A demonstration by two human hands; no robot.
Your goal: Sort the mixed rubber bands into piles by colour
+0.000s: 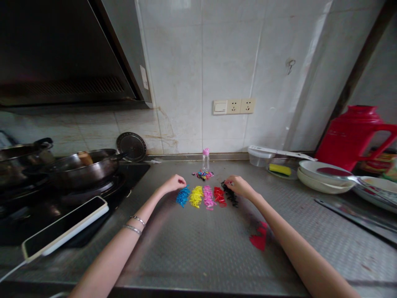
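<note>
Small bits that look like tiny rubber bands lie on the metal counter in colour rows: a blue row (182, 196), a yellow row (196, 196), a pink row (209, 197), a red row (220, 196) and a black row (232, 198). Behind them is a mixed-colour heap (203, 176), and a clear bottle with a pink cap (206, 158) stands beyond it. My left hand (175, 183) is pinched at the blue row's far end. Over the black row's far end, my right hand (240, 185) is also pinched. What the fingertips hold is too small to tell.
A phone with a cable (66, 227) lies at the stove's edge, near a pan (83, 169). To the right are a plastic tub (261, 158), a yellow sponge (279, 169), stacked bowls (322, 182), a knife (350, 219) and a red thermos (347, 136). A red patch (259, 238) marks the counter.
</note>
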